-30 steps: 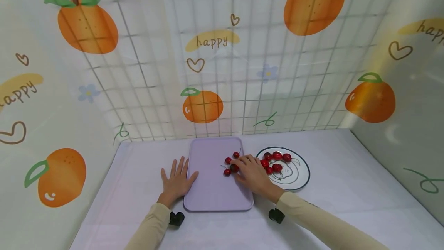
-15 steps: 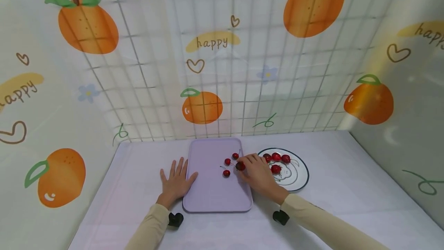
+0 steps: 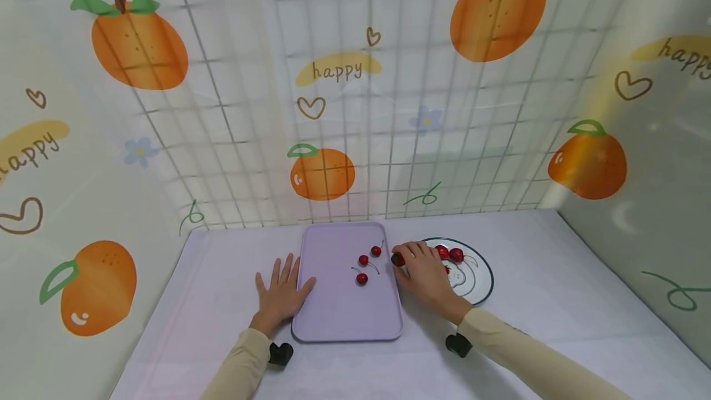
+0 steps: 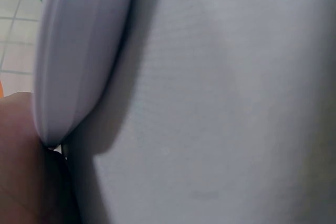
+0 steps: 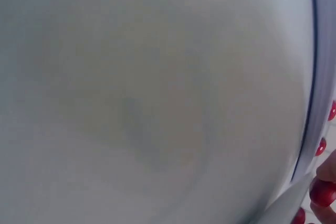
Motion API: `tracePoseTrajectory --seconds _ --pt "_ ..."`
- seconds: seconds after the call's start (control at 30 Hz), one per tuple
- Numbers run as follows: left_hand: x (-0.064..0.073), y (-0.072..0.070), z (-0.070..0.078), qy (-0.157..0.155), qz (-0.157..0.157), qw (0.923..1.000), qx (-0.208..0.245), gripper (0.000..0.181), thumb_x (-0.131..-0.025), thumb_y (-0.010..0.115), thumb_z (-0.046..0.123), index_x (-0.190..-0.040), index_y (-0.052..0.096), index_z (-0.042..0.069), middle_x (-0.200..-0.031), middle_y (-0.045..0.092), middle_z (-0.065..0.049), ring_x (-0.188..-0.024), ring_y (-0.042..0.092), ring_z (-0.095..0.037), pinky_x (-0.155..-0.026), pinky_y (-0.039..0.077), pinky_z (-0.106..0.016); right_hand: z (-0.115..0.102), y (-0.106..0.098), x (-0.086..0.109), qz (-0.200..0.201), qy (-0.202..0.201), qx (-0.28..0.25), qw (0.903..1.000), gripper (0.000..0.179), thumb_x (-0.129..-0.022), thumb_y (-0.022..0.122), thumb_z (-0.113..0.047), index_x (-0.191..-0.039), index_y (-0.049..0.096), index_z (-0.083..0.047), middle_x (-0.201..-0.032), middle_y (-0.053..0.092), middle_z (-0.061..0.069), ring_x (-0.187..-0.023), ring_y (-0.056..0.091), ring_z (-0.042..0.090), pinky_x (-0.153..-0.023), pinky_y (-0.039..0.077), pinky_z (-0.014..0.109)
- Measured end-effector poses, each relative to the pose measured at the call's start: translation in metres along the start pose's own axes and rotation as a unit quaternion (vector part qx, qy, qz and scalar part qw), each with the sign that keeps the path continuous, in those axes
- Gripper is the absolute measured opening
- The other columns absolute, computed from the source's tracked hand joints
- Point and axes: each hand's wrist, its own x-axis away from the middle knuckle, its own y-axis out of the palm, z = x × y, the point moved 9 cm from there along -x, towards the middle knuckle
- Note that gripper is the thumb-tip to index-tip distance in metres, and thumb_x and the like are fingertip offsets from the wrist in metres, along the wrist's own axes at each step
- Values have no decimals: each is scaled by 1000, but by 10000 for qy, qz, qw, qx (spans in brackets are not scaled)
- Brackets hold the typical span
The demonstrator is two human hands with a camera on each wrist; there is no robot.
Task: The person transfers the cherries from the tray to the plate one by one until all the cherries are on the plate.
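Note:
My right hand (image 3: pixel 428 273) pinches a dark red cherry (image 3: pixel 397 259) between thumb and fingers, in the gap between the tray and the plate. In the right wrist view the held cherry (image 5: pixel 323 192) shows at the lower right edge. Three cherries with stems (image 3: pixel 362 278) lie on the right part of the lilac tray (image 3: pixel 333 313). My left hand (image 3: pixel 280 292) lies flat with fingers spread, its thumb over the tray's left rim. Red cherries (image 3: pixel 456 255) sit on the white plate (image 3: pixel 479 286) with a dark rim; my right hand hides part of it.
A pale cloth covers the table (image 3: pixel 544 276). Behind it hangs a curtain (image 3: pixel 389 116) printed with oranges, and similar sheets close in the left and right sides. A dark wrist camera (image 3: pixel 458 345) sits under the right sleeve.
My right hand has moved right, off the tray toward the plate, carrying the dark cherry that was among those on the tray. The left hand stays in place.

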Motion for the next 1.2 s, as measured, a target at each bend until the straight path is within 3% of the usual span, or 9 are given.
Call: tracePoseTrajectory --seconds 0.2,0.6,0.9,1.2 --pt "3 -1 1 17 2 10000 57 82 -102 32 70 -166 17 19 -176 8 0 -165 0 -32 -123 -12 -72 12 -2 4 215 73 171 9996 36 -88 75 -12 -122 65 -10 -122 69 14 -119 56 35 -102 47 56" --pt "3 -1 1 33 57 10000 45 82 -103 33 69 -166 18 19 -176 9 -1 -165 0 -33 -123 -12 -72 17 -8 4 -4 362 356 9987 34 -90 74 -15 -121 65 -7 -125 68 18 -122 56 39 -107 46 59" --pt "-1 -2 0 33 66 9999 -83 81 -102 34 68 -166 18 19 -176 9 -2 -165 1 -33 -123 -10 -72 21 -15 6 392 287 560 9972 28 -90 71 -15 -115 70 -5 -117 69 18 -118 56 39 -99 48 58" --pt "4 -5 4 18 -27 10000 52 81 -103 35 66 -166 18 18 -176 8 -2 -165 0 -33 -123 -12 -72 23 -10 6 365 318 540 9974 35 -91 70 -17 -124 67 -5 -121 69 19 -118 56 39 -102 47 58"
